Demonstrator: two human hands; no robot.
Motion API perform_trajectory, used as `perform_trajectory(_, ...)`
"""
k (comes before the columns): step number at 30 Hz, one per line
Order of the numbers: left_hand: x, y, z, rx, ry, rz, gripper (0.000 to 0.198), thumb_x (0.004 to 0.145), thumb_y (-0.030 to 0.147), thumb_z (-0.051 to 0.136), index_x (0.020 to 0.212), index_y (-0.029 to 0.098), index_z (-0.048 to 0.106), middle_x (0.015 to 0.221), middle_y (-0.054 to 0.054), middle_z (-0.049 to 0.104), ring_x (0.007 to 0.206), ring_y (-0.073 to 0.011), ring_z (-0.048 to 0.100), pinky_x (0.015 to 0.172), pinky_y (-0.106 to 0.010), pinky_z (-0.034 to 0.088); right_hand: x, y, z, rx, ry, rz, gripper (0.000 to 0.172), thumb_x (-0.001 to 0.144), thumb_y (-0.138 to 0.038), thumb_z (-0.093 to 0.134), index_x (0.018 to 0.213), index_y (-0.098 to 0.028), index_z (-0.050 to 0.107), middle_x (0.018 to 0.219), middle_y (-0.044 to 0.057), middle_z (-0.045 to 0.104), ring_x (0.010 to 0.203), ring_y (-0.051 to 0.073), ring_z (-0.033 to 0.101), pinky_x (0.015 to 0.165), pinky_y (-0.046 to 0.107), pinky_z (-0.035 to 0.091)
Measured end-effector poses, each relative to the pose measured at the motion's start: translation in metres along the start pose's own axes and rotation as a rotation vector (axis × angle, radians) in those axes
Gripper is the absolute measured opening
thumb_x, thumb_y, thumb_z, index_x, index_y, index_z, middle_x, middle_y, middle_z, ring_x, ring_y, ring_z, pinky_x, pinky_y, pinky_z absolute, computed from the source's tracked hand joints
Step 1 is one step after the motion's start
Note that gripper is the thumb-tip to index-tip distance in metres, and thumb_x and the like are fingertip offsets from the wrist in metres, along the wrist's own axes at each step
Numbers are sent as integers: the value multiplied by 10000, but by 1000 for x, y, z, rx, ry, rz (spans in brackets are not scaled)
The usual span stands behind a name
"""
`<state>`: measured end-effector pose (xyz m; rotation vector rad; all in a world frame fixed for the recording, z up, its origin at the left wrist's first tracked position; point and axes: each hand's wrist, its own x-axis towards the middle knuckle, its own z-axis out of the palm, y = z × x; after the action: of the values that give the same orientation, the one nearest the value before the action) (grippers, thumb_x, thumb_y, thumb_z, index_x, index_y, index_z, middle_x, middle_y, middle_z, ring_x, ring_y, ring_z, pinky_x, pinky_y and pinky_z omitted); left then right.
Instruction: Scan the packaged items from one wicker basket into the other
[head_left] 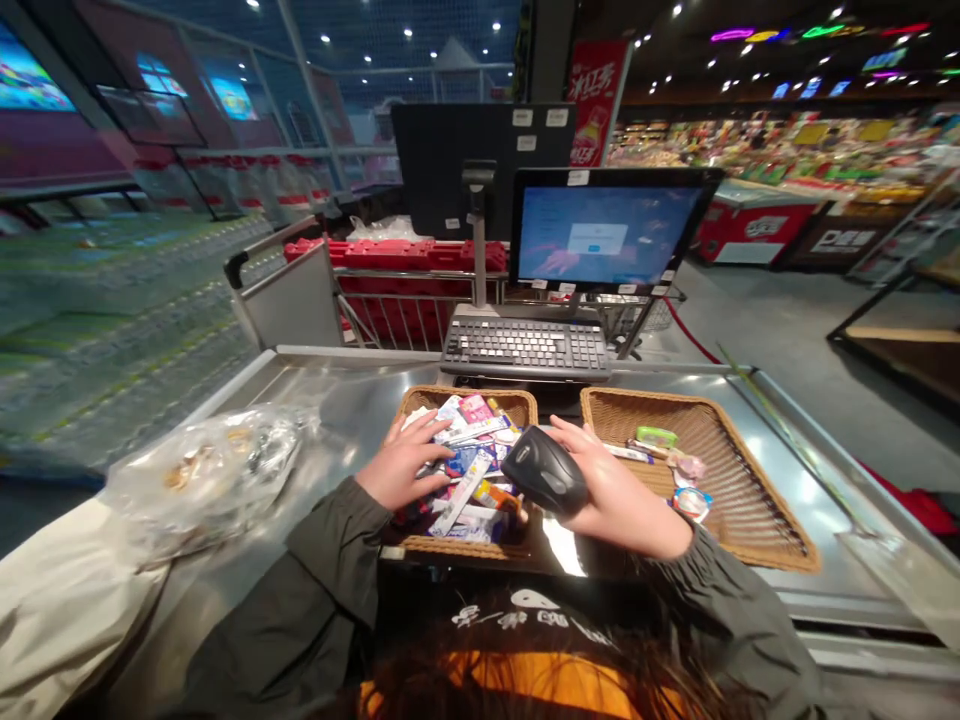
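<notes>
My right hand [611,490] is wrapped round a black handheld barcode scanner [544,470], its head turned left over the edge of a wicker basket [517,403]. That basket is heaped with small packaged goods [472,465], among them long thin packets and an orange one. Over the basket's left side lies my left hand [409,462], fingers spread and resting on or just above the packets; whether it touches them I cannot tell. A second wicker basket [750,480] on the right holds a few small items, including a green packet [657,437] and a round blue-and-white pack [691,503].
Behind the baskets stand a keyboard [529,345] and a lit monitor [607,235] on the metal counter [352,385]. Clear plastic bags [217,470] with things inside lie at the left. A shopping cart [397,300] with red goods stands beyond the counter.
</notes>
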<state>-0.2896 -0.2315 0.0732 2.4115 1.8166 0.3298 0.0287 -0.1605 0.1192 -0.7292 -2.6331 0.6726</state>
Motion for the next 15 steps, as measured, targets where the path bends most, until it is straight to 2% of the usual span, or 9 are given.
perform_trajectory(3, 44, 34, 1, -34, 41, 179, 219, 873, 362, 607, 1047, 263, 697, 1477, -86, 476, 1431, -325, 315, 1129, -655, 205, -21, 15, -13, -32, 75, 26, 536, 709, -250, 684, 1237, -211, 603, 1392, 141, 529, 1400, 386, 356, 1140, 637, 269)
perform_trajectory(7, 110, 85, 14, -84, 13, 400, 219, 864, 363, 626, 1043, 261, 702, 1447, -86, 511, 1436, -320, 306, 1135, -651, 197, -63, 45, -35, -124, 232, 215, 588, 714, -231, 657, 1289, -180, 545, 1380, 165, 539, 1389, 390, 374, 1126, 655, 279)
perform_trajectory(10, 159, 123, 36, -84, -69, 498, 217, 848, 376, 653, 1024, 263, 710, 1451, -73, 508, 1432, -326, 309, 1130, -664, 191, -98, 68, -52, -147, 356, 319, 556, 738, -284, 660, 1273, -186, 547, 1346, 160, 569, 1395, 397, 361, 1129, 650, 281)
perform_trajectory(15, 230, 178, 92, 63, -272, 648, 270, 779, 370, 715, 1028, 265, 717, 1457, -65, 500, 1433, -332, 291, 1128, -654, 200, -145, 92, -69, -118, 498, 486, 669, 734, -363, 685, 1340, -178, 474, 1368, 176, 547, 1383, 381, 393, 1132, 612, 313)
